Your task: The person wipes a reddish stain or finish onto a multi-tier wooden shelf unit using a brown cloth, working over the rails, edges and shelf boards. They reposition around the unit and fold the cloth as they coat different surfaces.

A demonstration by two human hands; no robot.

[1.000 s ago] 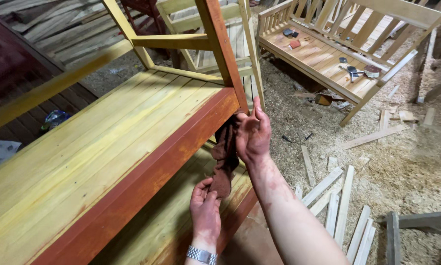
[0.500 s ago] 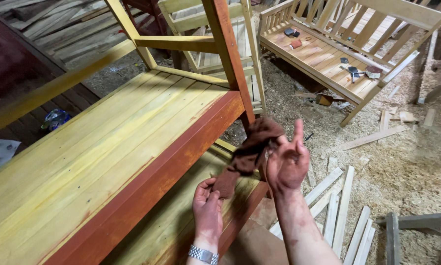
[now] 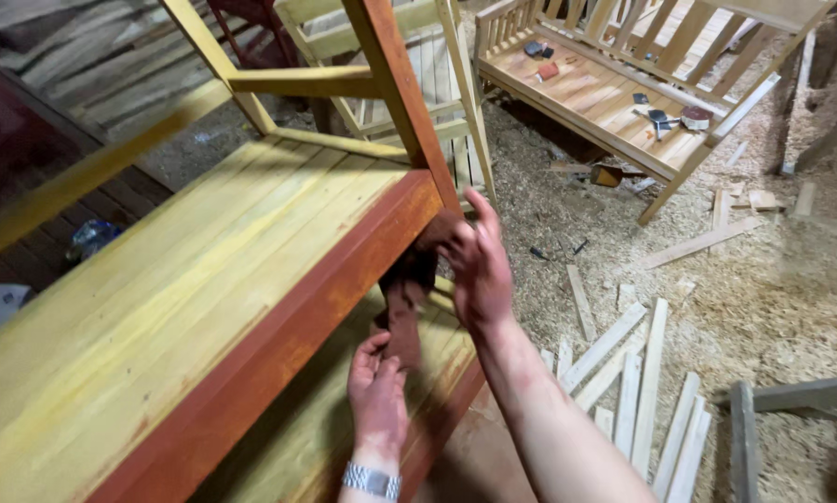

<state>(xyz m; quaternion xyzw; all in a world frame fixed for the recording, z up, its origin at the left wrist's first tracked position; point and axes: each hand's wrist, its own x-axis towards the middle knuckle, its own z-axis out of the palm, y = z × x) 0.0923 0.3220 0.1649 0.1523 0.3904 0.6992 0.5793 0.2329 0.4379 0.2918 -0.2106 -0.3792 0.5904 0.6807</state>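
Stain-soaked dark brown rag (image 3: 407, 296) hangs between the two hands just below the front corner of the slatted yellow wooden bench (image 3: 185, 279), beside its red-brown stained front rail (image 3: 279, 335).

Head view: the right hand (image 3: 479, 265), smeared with reddish stain, has its fingers closed round the rag's upper end near the red-brown upright post (image 3: 400, 102); the left hand (image 3: 378, 396), wearing a metal watch band (image 3: 372, 482), pinches the rag's lower end with fingers half curled. The rag is stretched roughly upright, close to the rail but I cannot tell whether it touches it.

Risk, as I judge it: the wet cloth could brush the unstained yellow slats and leave blotches, since the rail edge sits right beside them. A loose grip could drop it onto the sawdust-covered floor (image 3: 763, 289), where shavings would cling and later scratch or speckle the finish. Loose pale wooden slats (image 3: 623, 373) lie near underfoot, a possible trip.
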